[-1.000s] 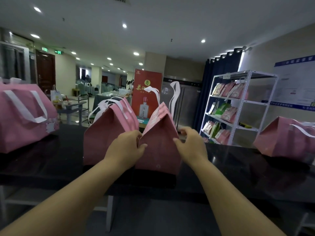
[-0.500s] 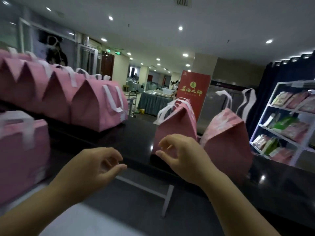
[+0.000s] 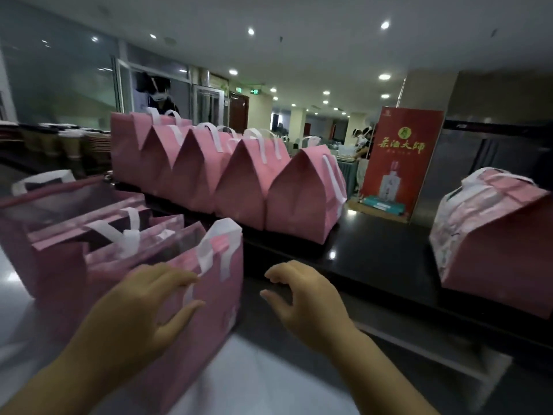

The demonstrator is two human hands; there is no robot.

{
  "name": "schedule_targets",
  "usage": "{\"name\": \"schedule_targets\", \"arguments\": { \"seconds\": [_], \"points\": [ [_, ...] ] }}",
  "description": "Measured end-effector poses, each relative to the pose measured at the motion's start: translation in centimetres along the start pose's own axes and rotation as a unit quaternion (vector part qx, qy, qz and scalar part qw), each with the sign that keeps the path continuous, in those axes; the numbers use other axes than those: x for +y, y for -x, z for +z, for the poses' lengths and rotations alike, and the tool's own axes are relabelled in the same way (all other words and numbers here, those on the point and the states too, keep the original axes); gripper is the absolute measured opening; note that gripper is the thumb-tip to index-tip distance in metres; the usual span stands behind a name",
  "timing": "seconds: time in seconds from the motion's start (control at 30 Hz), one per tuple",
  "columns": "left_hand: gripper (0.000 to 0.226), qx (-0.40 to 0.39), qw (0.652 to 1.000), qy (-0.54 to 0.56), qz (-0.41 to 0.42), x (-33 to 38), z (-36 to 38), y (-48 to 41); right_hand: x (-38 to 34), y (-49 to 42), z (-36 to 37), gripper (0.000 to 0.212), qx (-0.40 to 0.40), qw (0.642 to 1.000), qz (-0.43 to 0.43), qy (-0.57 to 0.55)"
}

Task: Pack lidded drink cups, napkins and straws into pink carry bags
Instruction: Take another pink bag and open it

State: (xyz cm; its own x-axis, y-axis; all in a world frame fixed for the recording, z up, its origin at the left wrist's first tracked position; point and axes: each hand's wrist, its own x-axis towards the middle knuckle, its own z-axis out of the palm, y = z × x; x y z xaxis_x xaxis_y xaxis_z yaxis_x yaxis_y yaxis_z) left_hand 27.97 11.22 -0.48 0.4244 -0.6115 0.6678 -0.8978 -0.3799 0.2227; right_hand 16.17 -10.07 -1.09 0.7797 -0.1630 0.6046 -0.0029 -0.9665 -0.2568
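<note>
An open pink carry bag (image 3: 209, 298) with white handles stands nearest to me on the white surface. My left hand (image 3: 143, 307) hovers at its near side with fingers spread, holding nothing. My right hand (image 3: 302, 298) is open in the air to the right of that bag, apart from it. Two more open pink bags (image 3: 59, 223) stand behind it on the left. A row of several closed pink bags (image 3: 227, 181) lines the black counter. Another closed bag (image 3: 490, 235) sits at the right. Lidded drink cups (image 3: 68, 142) stand far left, dim.
A black counter (image 3: 374, 253) runs across the middle, with a white table surface (image 3: 254, 378) below my hands. A red standing banner (image 3: 398, 157) is behind the counter. A person stands at a window (image 3: 155, 94) behind the row of bags.
My view has swung left. Both hands let go of the closed bag on the counter and moved down-left to the open bag on the white surface.
</note>
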Motion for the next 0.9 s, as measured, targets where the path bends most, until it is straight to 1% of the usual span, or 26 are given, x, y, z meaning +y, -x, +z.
{"name": "schedule_targets", "arguments": {
  "seconds": [0.07,0.1,0.17,0.2,0.23,0.27,0.3,0.37,0.43,0.5,0.57,0.6,0.63,0.7,0.73,0.8,0.83,0.9],
  "points": [
    [0.047,0.005,0.998,-0.055,-0.008,-3.0,-0.9,-0.3,-1.5,-1.6,2.3,0.029,0.027,0.999,-0.015,-0.012],
    [0.056,-0.014,0.996,-0.081,-0.022,-4.2,-1.2,-0.5,-2.1,-2.3,3.3,0.033,0.038,0.999,-0.026,-0.014],
    [0.074,-0.087,0.986,-0.125,-0.06,-6.0,-1.4,-0.8,-3.3,-3.6,4.8,0.042,0.052,0.997,-0.05,-0.001],
    [0.079,-0.134,0.977,-0.148,-0.078,-6.8,-1.2,-0.9,-3.8,-4.1,5.4,0.045,0.056,0.997,-0.06,0.012],
    [0.078,-0.177,0.967,-0.16,-0.094,-7.5,-0.9,-1.0,-4.2,-4.6,5.9,0.047,0.057,0.996,-0.066,0.024],
    [0.073,-0.192,0.964,-0.153,-0.1,-8.0,-0.7,-1.0,-4.6,-5.0,6.3,0.048,0.054,0.996,-0.069,0.032],
    [0.064,-0.187,0.969,-0.132,-0.096,-8.5,-0.4,-1.0,-5.0,-5.3,6.6,0.049,0.045,0.996,-0.069,0.037],
    [0.045,-0.157,0.982,-0.045,-0.095,-9.0,-0.1,-1.3,-5.7,-5.6,7.0,0.048,0.014,0.997,-0.067,0.039],
    [0.032,-0.153,0.984,0.045,-0.084,-9.0,0.1,-1.6,-6.2,-5.7,7.1,0.046,-0.043,0.997,-0.051,0.036],
    [0.018,-0.19,0.974,0.118,-0.049,-8.4,0.1,-1.9,-6.3,-5.4,7.0,0.049,-0.109,0.994,-0.014,0.022],
    [0.004,-0.244,0.958,0.148,0.015,-7.8,0.2,-2.3,-6.2,-4.8,6.6,0.051,-0.156,0.988,0.014,0.008],
    [0.006,-0.271,0.95,0.145,0.046,-7.6,0.2,-2.4,-6.1,-4.6,6.3,0.053,-0.173,0.985,0.025,0.002],
    [0.014,-0.293,0.944,0.135,0.07,-7.5,0.3,-2.5,-5.9,-4.4,6.0,0.055,-0.186,0.982,0.035,-0.003],
    [0.026,-0.315,0.938,0.115,0.09,-7.4,0.5,-2.8,-5.6,-4.0,5.5,0.062,-0.196,0.979,0.056,0.006],
    [0.027,-0.311,0.939,0.11,0.099,-7.3,0.5,-2.9,-5.5,-3.8,5.4,0.062,-0.189,0.98,0.061,0.028],
    [0.028,-0.302,0.941,0.094,0.116,-7.3,0.5,-3.2,-5.2,-3.4,5.6,0.053,-0.155,0.983,0.057,0.081],
    [0.029,-0.305,0.941,0.088,0.121,-7.3,0.5,-3.4,-5.1,-3.1,5.8,0.05,-0.142,0.984,0.06,0.089],
    [0.032,-0.314,0.939,0.068,0.124,-7.5,0.6,-3.7,-5.1,-2.5,6.4,0.055,-0.146,0.984,0.078,0.063]
  ]
}}
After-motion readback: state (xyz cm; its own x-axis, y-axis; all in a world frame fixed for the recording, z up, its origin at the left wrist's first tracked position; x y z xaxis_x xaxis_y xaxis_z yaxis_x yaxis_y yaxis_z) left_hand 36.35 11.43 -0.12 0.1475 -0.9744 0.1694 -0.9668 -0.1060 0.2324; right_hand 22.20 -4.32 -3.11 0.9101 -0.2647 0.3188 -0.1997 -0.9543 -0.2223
